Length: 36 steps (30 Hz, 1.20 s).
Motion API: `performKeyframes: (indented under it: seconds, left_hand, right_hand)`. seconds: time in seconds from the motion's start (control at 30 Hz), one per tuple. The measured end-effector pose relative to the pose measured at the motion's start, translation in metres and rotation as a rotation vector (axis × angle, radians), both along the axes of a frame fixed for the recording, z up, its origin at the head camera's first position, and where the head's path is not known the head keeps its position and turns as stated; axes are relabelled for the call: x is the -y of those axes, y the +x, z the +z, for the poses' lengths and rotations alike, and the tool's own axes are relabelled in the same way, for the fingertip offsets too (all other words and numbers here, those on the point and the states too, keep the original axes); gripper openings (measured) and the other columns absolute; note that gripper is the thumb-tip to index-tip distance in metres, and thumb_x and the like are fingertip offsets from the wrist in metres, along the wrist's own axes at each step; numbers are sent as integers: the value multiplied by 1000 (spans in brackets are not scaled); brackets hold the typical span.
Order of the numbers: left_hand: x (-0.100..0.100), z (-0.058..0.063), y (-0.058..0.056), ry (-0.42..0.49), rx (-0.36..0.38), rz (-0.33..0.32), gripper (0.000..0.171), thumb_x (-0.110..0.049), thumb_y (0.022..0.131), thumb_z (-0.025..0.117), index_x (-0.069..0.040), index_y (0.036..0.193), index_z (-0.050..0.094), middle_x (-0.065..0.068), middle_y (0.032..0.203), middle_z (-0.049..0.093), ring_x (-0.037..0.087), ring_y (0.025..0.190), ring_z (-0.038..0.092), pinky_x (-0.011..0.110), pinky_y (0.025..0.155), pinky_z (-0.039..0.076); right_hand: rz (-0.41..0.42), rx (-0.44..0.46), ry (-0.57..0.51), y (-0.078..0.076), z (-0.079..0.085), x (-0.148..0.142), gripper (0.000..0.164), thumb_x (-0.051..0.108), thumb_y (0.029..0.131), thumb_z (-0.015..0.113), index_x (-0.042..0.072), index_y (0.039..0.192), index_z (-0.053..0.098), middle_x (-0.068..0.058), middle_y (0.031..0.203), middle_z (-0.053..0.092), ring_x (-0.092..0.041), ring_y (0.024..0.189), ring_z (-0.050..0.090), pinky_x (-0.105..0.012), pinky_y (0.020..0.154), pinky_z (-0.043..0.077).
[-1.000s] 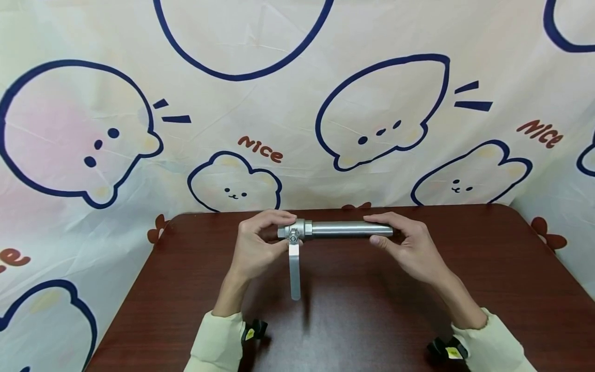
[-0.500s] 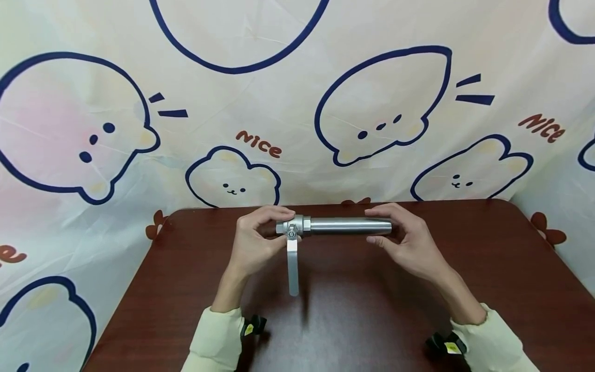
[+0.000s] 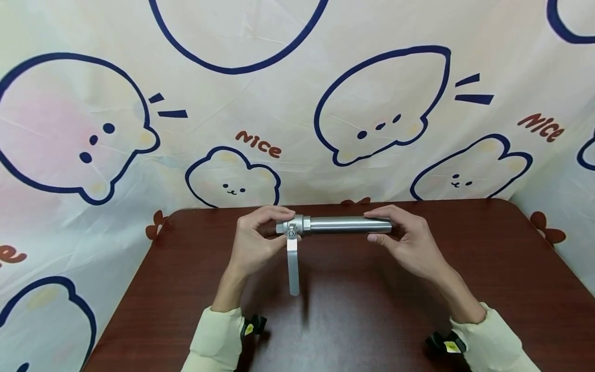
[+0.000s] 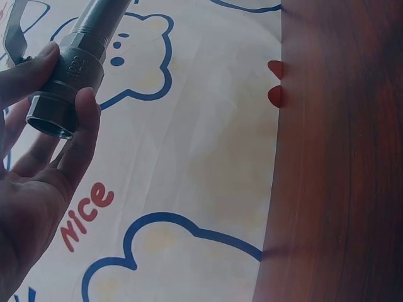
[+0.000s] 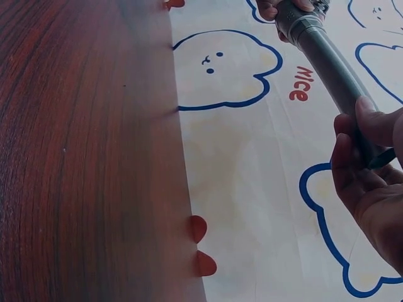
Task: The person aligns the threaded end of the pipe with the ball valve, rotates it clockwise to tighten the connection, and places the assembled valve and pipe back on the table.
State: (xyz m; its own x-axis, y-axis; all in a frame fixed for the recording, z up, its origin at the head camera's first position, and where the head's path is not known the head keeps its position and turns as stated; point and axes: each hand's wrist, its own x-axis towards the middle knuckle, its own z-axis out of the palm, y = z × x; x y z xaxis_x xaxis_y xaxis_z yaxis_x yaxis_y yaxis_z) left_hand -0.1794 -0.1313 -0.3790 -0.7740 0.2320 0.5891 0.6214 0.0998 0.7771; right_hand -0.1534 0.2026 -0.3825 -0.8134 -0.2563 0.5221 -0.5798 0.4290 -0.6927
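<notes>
A metal ball valve [image 3: 294, 225] with a long flat lever handle [image 3: 293, 266] is joined to a smooth steel pipe [image 3: 346, 225]. Both are held level above the table in the head view, the lever pointing toward me. My left hand [image 3: 255, 240] grips the valve body at its left end, thumb and fingers on opposite sides. In the left wrist view, the valve's hexagonal end [image 4: 53, 113] and its opening show between the fingers. My right hand [image 3: 413, 243] holds the pipe's far right end. Its thumb and fingers lie around the pipe [image 5: 340, 78] in the right wrist view.
A dark reddish-brown wooden table [image 3: 348, 320] lies beneath the hands. Behind it hangs a pale cloth [image 3: 297, 113] with blue cartoon outlines. Black wrist devices with yellow labels sit at both cream sleeves [image 3: 216, 330].
My right fingers and thumb loosen slightly around the pipe's end, then settle closer to it again. The whole scene sits a little higher in the head view than one second ago.
</notes>
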Motion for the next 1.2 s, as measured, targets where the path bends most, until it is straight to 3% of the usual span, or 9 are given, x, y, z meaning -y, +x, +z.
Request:
performKeyframes:
  seconds: [0.67, 1.2]
  left_hand:
    - [1, 1, 1, 18, 8, -6, 43, 14, 75, 90, 1, 115, 80, 19, 116, 78, 13, 104, 75, 33, 86, 66]
    - [1, 0, 2, 17, 10, -10, 43, 13, 75, 90, 1, 115, 80, 18, 116, 78, 13, 104, 76, 34, 85, 66]
  right_hand:
    - [-21, 12, 16, 1, 3, 2, 48, -3, 90, 82, 16, 134, 74, -1, 106, 76, -9, 79, 60, -23, 61, 47]
    - [-23, 9, 33, 3, 3, 1, 46, -3, 93, 79, 16, 134, 73, -3, 112, 77, -8, 83, 59, -22, 66, 46]
